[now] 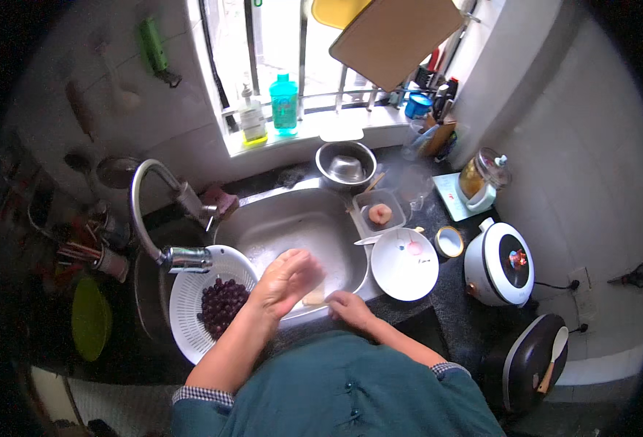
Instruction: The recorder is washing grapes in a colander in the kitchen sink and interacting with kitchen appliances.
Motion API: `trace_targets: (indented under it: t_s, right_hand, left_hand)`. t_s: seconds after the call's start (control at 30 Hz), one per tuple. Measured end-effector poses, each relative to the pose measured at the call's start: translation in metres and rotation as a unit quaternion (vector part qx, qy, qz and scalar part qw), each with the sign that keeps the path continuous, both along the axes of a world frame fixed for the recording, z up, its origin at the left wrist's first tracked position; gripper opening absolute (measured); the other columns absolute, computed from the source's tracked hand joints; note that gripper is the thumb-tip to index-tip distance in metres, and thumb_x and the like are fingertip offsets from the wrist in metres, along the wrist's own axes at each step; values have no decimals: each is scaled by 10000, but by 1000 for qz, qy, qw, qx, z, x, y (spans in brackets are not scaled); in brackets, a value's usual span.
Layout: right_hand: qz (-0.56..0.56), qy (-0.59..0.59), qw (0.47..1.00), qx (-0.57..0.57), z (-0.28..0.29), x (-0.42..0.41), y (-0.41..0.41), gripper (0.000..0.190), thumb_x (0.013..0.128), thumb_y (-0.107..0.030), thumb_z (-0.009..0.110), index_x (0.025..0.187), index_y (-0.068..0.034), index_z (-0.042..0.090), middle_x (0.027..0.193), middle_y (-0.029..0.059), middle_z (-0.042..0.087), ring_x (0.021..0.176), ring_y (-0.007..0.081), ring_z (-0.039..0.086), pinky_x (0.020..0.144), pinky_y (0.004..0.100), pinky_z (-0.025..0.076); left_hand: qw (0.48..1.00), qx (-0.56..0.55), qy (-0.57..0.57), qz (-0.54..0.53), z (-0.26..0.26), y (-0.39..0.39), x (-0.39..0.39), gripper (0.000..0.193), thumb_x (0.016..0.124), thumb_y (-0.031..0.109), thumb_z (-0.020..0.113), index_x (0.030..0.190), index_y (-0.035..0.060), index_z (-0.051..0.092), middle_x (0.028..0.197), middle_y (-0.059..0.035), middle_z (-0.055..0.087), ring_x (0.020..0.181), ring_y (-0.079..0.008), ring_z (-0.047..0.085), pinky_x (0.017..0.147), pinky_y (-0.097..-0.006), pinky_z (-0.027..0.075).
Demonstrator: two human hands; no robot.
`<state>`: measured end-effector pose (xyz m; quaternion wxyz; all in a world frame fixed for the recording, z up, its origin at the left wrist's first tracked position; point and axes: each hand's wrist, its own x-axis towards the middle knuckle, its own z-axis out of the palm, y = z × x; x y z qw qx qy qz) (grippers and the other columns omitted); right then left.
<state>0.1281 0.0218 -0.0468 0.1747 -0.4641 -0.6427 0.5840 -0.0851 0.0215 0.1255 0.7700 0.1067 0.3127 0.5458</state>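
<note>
My left hand [295, 281] is raised over the front of the stainless steel sink [299, 224], blurred by motion. Its fingers point up and to the right, and whether anything is in them is hidden. At the sink's front rim, my right hand [350, 309] has its fingers curled beside a pale beige piece [314, 297]. Whether it grips that piece is unclear. Left of my left forearm, a white slotted colander [186, 306] holds dark purple grapes or similar round fruit [223, 306].
A chrome faucet [188, 259] arches over the colander. Right of the sink are a clear plastic box [360, 210] with a pale pink piece of food, a white-bladed knife [369, 240], a white plate [403, 273], a cup [449, 242] and a white electric cooker [480, 267]. A steel bowl [325, 169] stands behind.
</note>
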Motion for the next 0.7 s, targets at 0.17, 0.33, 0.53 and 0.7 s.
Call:
trace_targets:
  t_s: [0.17, 0.33, 0.53, 0.7]
  right_hand:
    - [-1, -33, 999, -23, 15, -4, 0, 250, 921, -161, 514, 1082, -19, 641, 825, 88, 670, 714, 167, 649, 705, 320, 532]
    - [-16, -40, 999, 11, 5, -6, -3, 211, 920, -158, 526, 1042, -31, 641, 777, 79, 679, 689, 149, 657, 666, 306, 531]
    - [1, -26, 1000, 13, 16, -2, -3, 200, 924, -160, 529, 1019, -27, 643, 753, 73, 667, 648, 145, 643, 639, 304, 519]
    - [-11, 3, 1000, 16, 4, -1, -1, 204, 914, -158, 516, 1024, -34, 634, 744, 80, 670, 620, 173, 654, 617, 330, 528]
  left_hand:
    - [994, 6, 112, -5, -21, -8, -17, 143, 902, 119, 654, 1016, 68, 583, 888, -33, 619, 805, -173, 634, 841, -351, 542]
    - [988, -19, 150, 16, -21, -22, -26, 173, 933, 177, 642, 1058, 58, 627, 803, -10, 619, 767, -155, 632, 799, -329, 553]
    - [995, 12, 92, 26, -33, -28, -29, 167, 945, 226, 624, 978, 63, 637, 769, -14, 623, 709, -144, 624, 774, -335, 558]
    - [994, 5, 105, 25, -28, -28, -22, 126, 936, 192, 637, 966, 69, 638, 770, -12, 627, 718, -146, 626, 782, -350, 557]
